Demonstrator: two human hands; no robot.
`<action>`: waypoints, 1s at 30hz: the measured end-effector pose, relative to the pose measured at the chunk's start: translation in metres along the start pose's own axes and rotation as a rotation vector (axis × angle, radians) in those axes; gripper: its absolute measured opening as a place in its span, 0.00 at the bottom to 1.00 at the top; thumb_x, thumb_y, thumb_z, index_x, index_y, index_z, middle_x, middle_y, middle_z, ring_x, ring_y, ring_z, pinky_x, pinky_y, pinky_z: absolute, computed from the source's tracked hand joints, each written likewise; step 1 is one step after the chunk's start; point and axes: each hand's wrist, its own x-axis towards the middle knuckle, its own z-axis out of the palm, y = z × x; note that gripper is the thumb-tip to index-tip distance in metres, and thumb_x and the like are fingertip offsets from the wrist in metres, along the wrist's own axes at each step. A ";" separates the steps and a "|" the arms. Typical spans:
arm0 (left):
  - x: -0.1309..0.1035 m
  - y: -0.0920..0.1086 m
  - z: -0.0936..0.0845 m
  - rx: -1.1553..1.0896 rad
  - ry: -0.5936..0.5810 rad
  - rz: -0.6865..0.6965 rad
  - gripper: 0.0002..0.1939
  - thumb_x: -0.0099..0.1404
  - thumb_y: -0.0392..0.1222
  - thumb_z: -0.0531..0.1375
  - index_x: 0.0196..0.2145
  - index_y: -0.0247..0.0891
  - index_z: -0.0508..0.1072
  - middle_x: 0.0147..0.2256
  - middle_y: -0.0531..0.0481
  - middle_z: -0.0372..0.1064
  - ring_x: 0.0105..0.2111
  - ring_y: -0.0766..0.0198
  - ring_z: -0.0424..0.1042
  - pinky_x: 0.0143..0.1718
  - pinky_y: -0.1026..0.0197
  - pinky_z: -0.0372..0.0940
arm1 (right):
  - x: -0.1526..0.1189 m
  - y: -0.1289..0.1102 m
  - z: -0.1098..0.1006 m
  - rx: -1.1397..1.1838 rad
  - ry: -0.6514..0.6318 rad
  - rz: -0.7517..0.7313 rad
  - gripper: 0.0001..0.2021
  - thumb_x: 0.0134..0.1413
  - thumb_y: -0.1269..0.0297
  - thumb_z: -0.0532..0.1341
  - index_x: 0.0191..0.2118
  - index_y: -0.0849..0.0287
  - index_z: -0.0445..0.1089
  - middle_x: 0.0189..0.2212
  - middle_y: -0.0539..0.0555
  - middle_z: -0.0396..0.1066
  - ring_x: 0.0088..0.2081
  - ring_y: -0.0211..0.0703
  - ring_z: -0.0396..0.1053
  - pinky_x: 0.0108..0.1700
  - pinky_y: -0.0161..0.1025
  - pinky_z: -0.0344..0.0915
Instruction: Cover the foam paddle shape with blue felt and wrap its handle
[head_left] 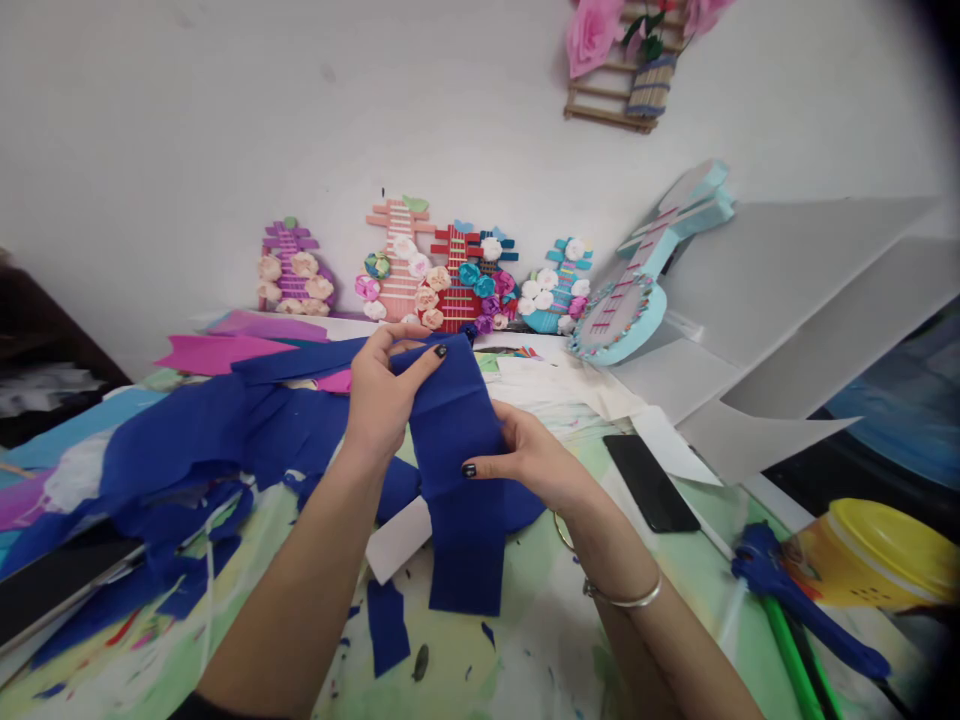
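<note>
Both hands hold a long strip of dark blue crepe paper [463,540] above the table. My left hand [386,390] pinches its upper end, thumb in front and fingers behind. On the strip's right edge, my right hand [536,455] grips with the thumb across the front; its other fingers are partly hidden behind the paper. Creases run across the strip, and its lower end hangs down. Under it lies a white rectangular piece [400,540], partly covered. A small blue scrap [388,627] rests below that, close to my left forearm.
Blue crepe sheets [180,430] and pink paper [225,354] pile up at left. A black phone [651,483], blue glue gun [806,600] and yellow tub [885,555] lie at right. Flower-decorated paper instruments [401,265] and a light-blue one [630,310] lean at the back.
</note>
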 end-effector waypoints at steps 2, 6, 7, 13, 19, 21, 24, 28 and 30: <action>0.003 -0.001 -0.003 -0.005 0.030 0.036 0.16 0.50 0.39 0.68 0.37 0.36 0.72 0.30 0.51 0.72 0.29 0.66 0.73 0.30 0.66 0.69 | 0.001 0.003 0.001 0.001 -0.030 0.004 0.28 0.38 0.70 0.72 0.48 0.56 0.66 0.42 0.53 0.75 0.43 0.47 0.74 0.43 0.42 0.71; 0.005 -0.003 -0.004 -0.024 0.101 0.081 0.16 0.51 0.40 0.67 0.38 0.37 0.71 0.32 0.51 0.72 0.29 0.66 0.73 0.31 0.66 0.69 | 0.002 0.010 0.003 -0.019 -0.027 0.013 0.27 0.40 0.69 0.71 0.49 0.56 0.66 0.43 0.53 0.75 0.42 0.46 0.74 0.44 0.43 0.72; 0.005 -0.003 -0.004 -0.025 0.117 0.088 0.15 0.52 0.40 0.67 0.38 0.37 0.70 0.32 0.52 0.72 0.30 0.67 0.73 0.31 0.66 0.69 | 0.003 0.012 0.005 -0.015 -0.022 0.015 0.26 0.40 0.69 0.71 0.49 0.56 0.66 0.42 0.53 0.75 0.41 0.46 0.74 0.43 0.43 0.72; 0.006 -0.003 -0.004 0.029 0.152 0.104 0.14 0.54 0.41 0.66 0.38 0.38 0.69 0.33 0.52 0.71 0.30 0.67 0.74 0.33 0.66 0.69 | 0.005 0.017 0.014 0.007 0.002 0.069 0.25 0.37 0.66 0.72 0.45 0.57 0.68 0.37 0.51 0.76 0.39 0.46 0.74 0.44 0.45 0.72; 0.017 -0.005 -0.021 0.038 0.189 0.142 0.15 0.51 0.41 0.67 0.37 0.38 0.70 0.31 0.53 0.71 0.28 0.68 0.72 0.30 0.67 0.69 | 0.007 0.023 0.002 -0.190 0.104 0.033 0.27 0.35 0.67 0.72 0.45 0.55 0.67 0.39 0.51 0.74 0.38 0.45 0.73 0.39 0.42 0.73; 0.021 -0.005 -0.027 0.030 0.196 0.140 0.15 0.50 0.40 0.68 0.36 0.39 0.71 0.31 0.54 0.71 0.28 0.69 0.72 0.30 0.67 0.68 | 0.007 0.025 -0.006 -0.329 0.157 0.075 0.25 0.35 0.68 0.71 0.44 0.55 0.66 0.33 0.49 0.72 0.30 0.41 0.72 0.29 0.37 0.71; 0.026 -0.006 -0.034 0.024 0.200 0.121 0.16 0.48 0.40 0.69 0.35 0.39 0.72 0.29 0.54 0.70 0.27 0.68 0.71 0.30 0.67 0.68 | 0.005 0.026 -0.015 -0.424 0.184 0.135 0.22 0.35 0.70 0.69 0.41 0.55 0.64 0.27 0.45 0.66 0.21 0.34 0.66 0.19 0.32 0.64; 0.030 -0.006 -0.038 -0.004 0.191 0.112 0.15 0.46 0.39 0.69 0.33 0.39 0.72 0.29 0.54 0.70 0.28 0.68 0.71 0.31 0.67 0.69 | 0.004 0.023 -0.016 -0.401 0.156 0.125 0.21 0.34 0.73 0.68 0.40 0.56 0.65 0.31 0.47 0.66 0.22 0.32 0.66 0.19 0.31 0.64; 0.030 -0.005 -0.038 -0.008 0.165 0.100 0.14 0.46 0.38 0.69 0.32 0.39 0.72 0.30 0.54 0.70 0.28 0.68 0.72 0.32 0.66 0.69 | 0.004 0.022 -0.015 -0.419 0.144 0.119 0.21 0.34 0.73 0.67 0.40 0.56 0.67 0.33 0.49 0.66 0.22 0.33 0.66 0.19 0.31 0.64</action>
